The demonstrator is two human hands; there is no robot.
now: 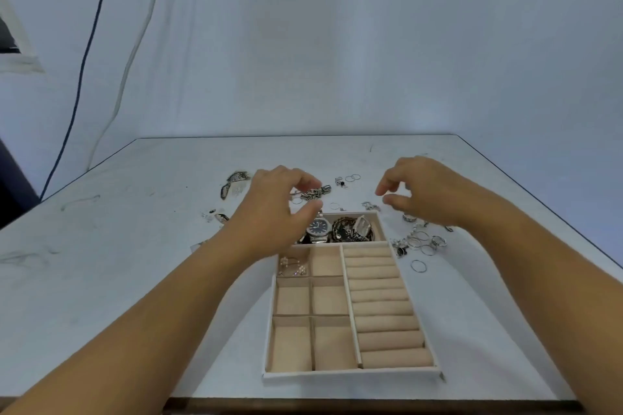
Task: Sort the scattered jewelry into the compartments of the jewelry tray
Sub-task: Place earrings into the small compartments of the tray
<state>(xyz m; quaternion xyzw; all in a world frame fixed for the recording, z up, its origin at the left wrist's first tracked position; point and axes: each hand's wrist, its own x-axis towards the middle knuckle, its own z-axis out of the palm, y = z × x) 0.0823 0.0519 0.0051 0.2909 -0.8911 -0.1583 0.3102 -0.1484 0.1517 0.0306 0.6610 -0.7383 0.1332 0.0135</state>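
A beige jewelry tray (354,373) lies in the middle of the table. Its far compartment holds a blue-faced watch (317,227) and a dark coiled bracelet (350,229). Small earrings (294,266) lie in the top-left square compartment; the ring rolls (381,307) on the right are bare. My left hand (273,209) hovers over the tray's far left corner, fingers curled apart just above a chunky silver chain (315,194). My right hand (428,192) hovers past the tray's far right corner, fingers spread, holding nothing.
Loose rings (423,242) lie in a cluster right of the tray, with more rings (352,177) beyond it. Dark patterned pieces (234,180) and small items (215,216) lie to the left. The table's far edge meets a white backdrop with a blue cable (81,77).
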